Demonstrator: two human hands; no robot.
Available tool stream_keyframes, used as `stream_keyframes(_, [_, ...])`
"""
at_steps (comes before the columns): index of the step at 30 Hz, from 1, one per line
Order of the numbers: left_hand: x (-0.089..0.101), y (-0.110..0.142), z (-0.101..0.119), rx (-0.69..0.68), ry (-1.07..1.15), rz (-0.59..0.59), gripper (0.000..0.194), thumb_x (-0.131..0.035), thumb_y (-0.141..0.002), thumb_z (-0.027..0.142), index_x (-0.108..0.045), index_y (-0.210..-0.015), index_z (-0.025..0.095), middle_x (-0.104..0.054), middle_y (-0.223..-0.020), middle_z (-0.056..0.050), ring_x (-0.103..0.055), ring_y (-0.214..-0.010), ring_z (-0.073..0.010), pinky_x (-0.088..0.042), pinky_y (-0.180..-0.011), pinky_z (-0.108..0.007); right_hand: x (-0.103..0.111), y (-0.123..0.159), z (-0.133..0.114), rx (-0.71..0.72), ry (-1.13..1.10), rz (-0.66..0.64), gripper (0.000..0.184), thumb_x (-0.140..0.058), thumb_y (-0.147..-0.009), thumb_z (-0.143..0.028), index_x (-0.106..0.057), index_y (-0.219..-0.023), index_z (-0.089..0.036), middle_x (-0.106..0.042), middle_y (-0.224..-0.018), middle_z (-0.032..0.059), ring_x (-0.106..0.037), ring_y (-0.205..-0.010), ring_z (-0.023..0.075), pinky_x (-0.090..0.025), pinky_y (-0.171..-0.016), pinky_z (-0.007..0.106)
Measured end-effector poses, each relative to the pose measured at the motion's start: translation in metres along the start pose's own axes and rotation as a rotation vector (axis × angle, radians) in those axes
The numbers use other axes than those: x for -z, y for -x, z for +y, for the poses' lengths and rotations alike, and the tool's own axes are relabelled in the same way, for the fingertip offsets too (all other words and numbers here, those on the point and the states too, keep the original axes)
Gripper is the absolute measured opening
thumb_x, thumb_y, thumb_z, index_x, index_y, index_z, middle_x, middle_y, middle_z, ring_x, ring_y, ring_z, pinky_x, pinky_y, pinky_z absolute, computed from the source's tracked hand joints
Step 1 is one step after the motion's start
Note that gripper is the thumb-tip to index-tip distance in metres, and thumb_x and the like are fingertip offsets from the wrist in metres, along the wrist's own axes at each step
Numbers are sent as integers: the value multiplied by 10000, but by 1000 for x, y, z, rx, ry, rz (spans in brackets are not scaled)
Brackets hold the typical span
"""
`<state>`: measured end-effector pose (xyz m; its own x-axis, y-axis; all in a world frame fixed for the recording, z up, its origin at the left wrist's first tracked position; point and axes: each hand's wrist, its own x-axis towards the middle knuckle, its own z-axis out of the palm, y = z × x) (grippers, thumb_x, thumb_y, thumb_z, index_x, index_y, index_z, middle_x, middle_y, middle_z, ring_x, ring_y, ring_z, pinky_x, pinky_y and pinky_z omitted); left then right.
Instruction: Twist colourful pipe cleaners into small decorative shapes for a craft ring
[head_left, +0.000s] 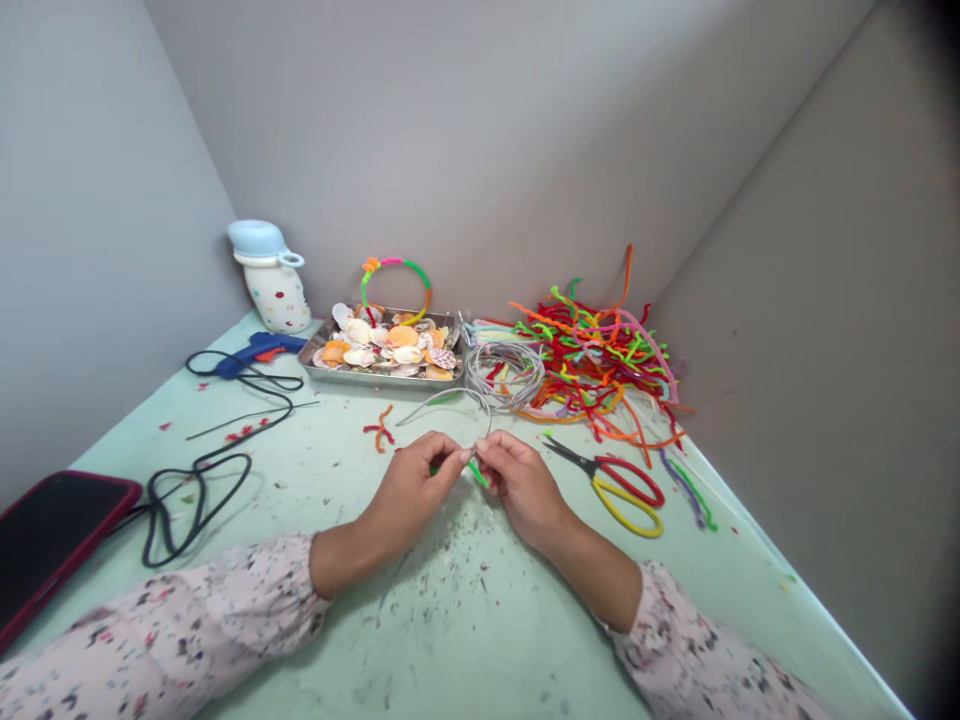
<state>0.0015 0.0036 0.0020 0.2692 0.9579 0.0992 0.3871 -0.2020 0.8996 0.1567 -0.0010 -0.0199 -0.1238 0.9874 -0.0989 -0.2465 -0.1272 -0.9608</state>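
Observation:
My left hand (pixel 420 482) and my right hand (pixel 523 484) meet above the middle of the table, fingertips almost touching. Pinched in the left fingers is a fuzzy green pipe cleaner (pixel 478 472), whose end shows between the hands. A thin grey wire (pixel 456 391) curves down to the right thumb and forefinger, which are closed on it. Whether the pipe cleaner is wrapped round the wire is hidden by my fingers. Behind the hands lies a coil of grey wire (pixel 506 377). Scissors (pixel 611 485) with red and yellow handles rest beside my right hand.
A metal tray (pixel 375 380) holds seashells, with a colourful pipe-cleaner ring (pixel 430 285) standing on them. Right of it is a pile of pipe cleaners (pixel 592 355). At left are a blue glue gun (pixel 251 353), a black cord (pixel 206 465), a bottle (pixel 276 295) and a phone (pixel 60 545).

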Motion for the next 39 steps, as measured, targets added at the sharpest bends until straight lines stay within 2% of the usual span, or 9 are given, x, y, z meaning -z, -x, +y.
stream_keyframes(7, [-2,1,-1,-39,-71,11,208,-488,-872,306,-581,-754,163,-582,-729,-3,-524,-706,-143,-394,-663,-245,-2,0,-2,11,-3,4,272,-623,-812,-364,-506,-642,-186,-465,-545,-55,-373,-493,80,-277,-489,227])
stream_keyframes(14, [0,3,3,-66,-48,19,233,-473,-885,325,-564,-740,167,-566,-715,-3,-513,-692,-144,-393,-645,-245,-2,1,-3,16,3,7,303,-630,-801,-410,-499,-636,-192,-458,-545,-54,-371,-493,87,-270,-492,235])
stream_keyframes(19, [0,4,3,-67,-62,15,153,-508,-858,291,-570,-797,165,-580,-739,-5,-495,-655,-129,-380,-604,-232,-2,1,-3,11,-3,7,297,-626,-805,-405,-500,-643,-190,-459,-551,-53,-375,-498,86,-278,-497,233])
stream_keyframes(23, [-2,4,2,-65,-125,43,128,-508,-846,258,-549,-768,165,-565,-706,1,-485,-632,-125,-366,-584,-231,-4,2,-4,-3,-1,13,280,-627,-803,-382,-503,-642,-190,-476,-551,-53,-382,-497,84,-276,-501,235])
stream_keyframes(27, [-1,4,2,-84,-156,66,137,-515,-846,262,-533,-751,165,-563,-717,-1,-500,-660,-130,-373,-606,-237,-5,2,-4,6,-11,17,281,-636,-795,-377,-504,-633,-190,-474,-547,-56,-384,-503,84,-285,-516,234])
stream_keyframes(33, [3,5,7,-106,-105,14,160,-474,-886,291,-572,-872,166,-588,-840,-30,-530,-761,-154,-402,-668,-260,-4,0,-2,30,-55,68,282,-641,-796,-391,-514,-645,-190,-449,-546,-59,-365,-496,82,-273,-504,230])
stream_keyframes(39, [3,5,5,-117,-92,71,153,-428,-895,255,-548,-841,177,-559,-812,-20,-511,-765,-158,-390,-676,-266,-4,1,-4,51,-37,42,218,-625,-808,-378,-562,-709,-194,-482,-609,-40,-394,-548,98,-303,-540,236])
